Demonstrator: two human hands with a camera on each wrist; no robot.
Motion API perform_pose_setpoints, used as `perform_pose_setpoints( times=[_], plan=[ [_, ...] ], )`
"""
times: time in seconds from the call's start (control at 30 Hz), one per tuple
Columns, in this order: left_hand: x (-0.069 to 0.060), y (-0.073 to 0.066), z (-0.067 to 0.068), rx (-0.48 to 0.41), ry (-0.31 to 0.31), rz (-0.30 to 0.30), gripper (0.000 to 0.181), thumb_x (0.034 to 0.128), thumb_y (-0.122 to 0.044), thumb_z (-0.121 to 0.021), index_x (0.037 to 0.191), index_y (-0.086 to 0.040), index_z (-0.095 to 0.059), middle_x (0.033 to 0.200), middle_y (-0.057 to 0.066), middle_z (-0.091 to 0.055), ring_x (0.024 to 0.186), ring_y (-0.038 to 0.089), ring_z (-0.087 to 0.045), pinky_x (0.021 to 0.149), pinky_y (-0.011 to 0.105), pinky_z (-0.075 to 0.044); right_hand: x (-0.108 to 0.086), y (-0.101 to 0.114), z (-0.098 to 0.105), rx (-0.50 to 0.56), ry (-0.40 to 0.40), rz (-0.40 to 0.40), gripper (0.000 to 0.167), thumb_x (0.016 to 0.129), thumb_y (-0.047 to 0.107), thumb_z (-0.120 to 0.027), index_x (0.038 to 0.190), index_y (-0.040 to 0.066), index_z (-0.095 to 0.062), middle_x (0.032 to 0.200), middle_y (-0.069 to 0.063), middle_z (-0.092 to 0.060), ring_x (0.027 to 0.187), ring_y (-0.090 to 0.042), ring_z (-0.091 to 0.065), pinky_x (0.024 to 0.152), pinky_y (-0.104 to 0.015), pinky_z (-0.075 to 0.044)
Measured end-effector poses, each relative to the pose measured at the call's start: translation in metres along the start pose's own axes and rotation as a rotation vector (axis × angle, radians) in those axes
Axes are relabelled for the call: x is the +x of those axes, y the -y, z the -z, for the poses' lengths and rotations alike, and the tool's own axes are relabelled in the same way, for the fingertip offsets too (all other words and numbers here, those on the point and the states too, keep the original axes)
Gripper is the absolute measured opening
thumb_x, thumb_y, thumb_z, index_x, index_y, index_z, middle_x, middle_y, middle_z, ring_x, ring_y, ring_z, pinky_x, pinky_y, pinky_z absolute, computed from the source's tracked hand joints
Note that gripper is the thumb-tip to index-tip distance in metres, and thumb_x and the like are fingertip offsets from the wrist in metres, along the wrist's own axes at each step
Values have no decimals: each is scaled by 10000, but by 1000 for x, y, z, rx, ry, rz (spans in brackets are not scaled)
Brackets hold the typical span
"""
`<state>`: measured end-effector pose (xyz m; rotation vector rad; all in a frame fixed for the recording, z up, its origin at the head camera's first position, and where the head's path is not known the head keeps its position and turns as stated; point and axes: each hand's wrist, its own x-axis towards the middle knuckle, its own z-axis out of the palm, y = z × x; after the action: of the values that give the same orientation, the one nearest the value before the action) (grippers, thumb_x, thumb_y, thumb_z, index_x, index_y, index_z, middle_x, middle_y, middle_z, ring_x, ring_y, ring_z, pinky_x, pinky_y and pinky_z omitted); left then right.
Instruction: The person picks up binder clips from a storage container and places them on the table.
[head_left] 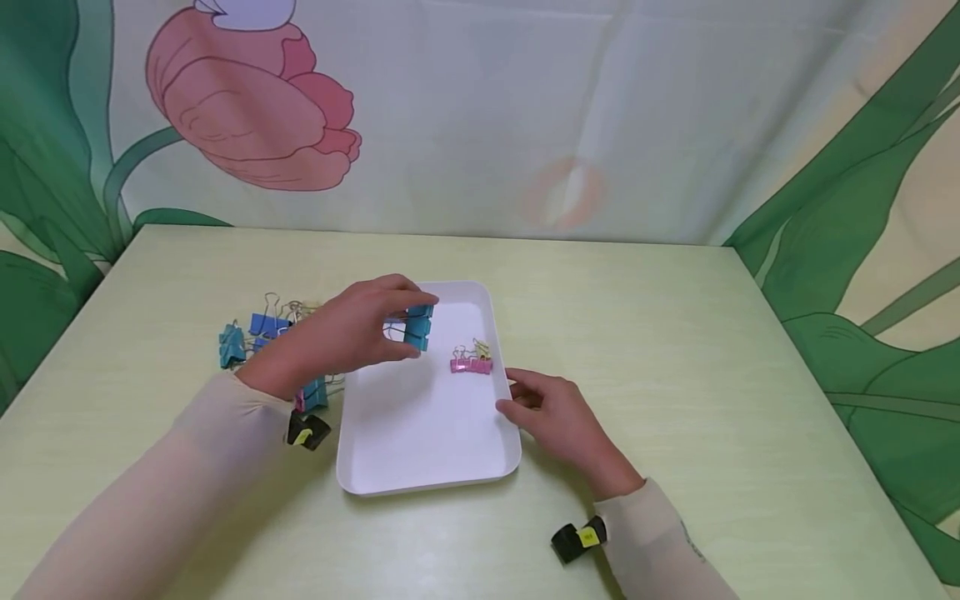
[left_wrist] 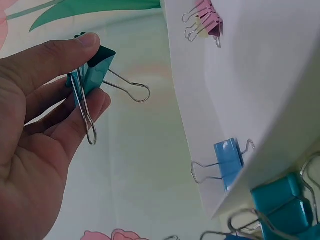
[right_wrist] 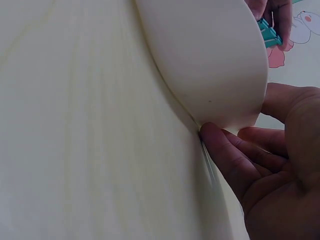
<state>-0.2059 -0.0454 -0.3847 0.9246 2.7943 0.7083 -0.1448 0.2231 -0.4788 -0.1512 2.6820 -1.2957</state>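
Note:
Above the far part of a white tray [head_left: 420, 437], my left hand [head_left: 356, 325] pinches a teal binder clip [left_wrist: 97, 72] between thumb and fingers, its wire handles sticking out. My right hand [head_left: 551, 412] holds the tray's right rim, thumb and fingers against its side. Inside the tray lie a pink binder clip [head_left: 471, 365] and a yellow one [head_left: 482, 350], close together by the right wall. A blue binder clip [left_wrist: 229, 162] is also in the tray, mostly hidden by my left hand in the head view.
Left of the tray lies a pile of binder clips, including a teal one [head_left: 232, 345] and a blue one [head_left: 268, 325]; my left forearm covers part of it. The pale wooden table [head_left: 712, 358] ends at a printed cloth [head_left: 465, 125] behind.

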Motion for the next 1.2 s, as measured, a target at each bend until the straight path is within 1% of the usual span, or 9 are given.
perform_pose_setpoints(
  times=[0.1,0.2,0.33,0.5,0.7,0.9,1.07,1.2],
  plan=[
    [-7,5,3,-8,-12,24,624,804,-228,-797,1370,-140,-549,1289,74,-551,1101,252,-626,882,387,-570,0,-1,0,4,0,7,455,875,260,-715,1314,190,-613,1050,8,-702,908,-120,-664,809,-285,-565],
    [-15,9,6,-36,-18,67,624,810,-242,-791,1376,-158,-544,1264,56,-549,1107,245,-628,860,380,-579,0,-1,1,6,2,10,460,876,257,-713,1318,181,-609,1051,6,-701,910,-121,-664,808,-285,-565],
    [-27,15,11,-63,-32,100,623,810,-237,-789,1379,-160,-546,1236,59,-551,1105,257,-629,861,388,-575,0,-1,1,18,1,19,469,877,239,-711,1326,156,-602,1051,-3,-702,908,-120,-669,804,-287,-564],
    [-39,23,14,-47,-56,132,630,818,-272,-780,1390,-175,-535,1254,61,-548,1119,276,-616,872,416,-569,0,-1,1,15,3,13,464,877,249,-709,1321,164,-606,1060,-4,-704,917,-121,-676,813,-291,-563],
    [-48,35,16,-45,-79,155,637,818,-282,-781,1394,-173,-531,1257,58,-543,1121,282,-613,882,442,-562,0,-1,1,9,2,14,461,877,247,-710,1319,165,-608,1066,-12,-706,926,-128,-680,826,-296,-562],
    [-55,49,17,-59,-62,200,652,830,-291,-770,1412,-159,-508,1306,85,-517,1158,315,-590,920,485,-537,-1,-1,0,4,-2,19,482,876,239,-714,1335,154,-593,1072,-19,-707,937,-134,-678,836,-301,-562],
    [-64,60,18,-52,-63,206,642,833,-260,-768,1406,-131,-508,1311,102,-513,1159,337,-590,921,501,-532,-1,-1,0,0,2,13,492,876,244,-715,1343,155,-586,1074,-18,-707,934,-133,-675,834,-295,-559],
    [-70,64,20,-57,-77,220,649,828,-264,-772,1408,-144,-507,1313,94,-508,1161,337,-589,918,507,-532,-1,-1,-1,-4,2,7,492,878,251,-713,1345,160,-585,1080,-19,-705,940,-135,-675,839,-300,-560]
  ],
)
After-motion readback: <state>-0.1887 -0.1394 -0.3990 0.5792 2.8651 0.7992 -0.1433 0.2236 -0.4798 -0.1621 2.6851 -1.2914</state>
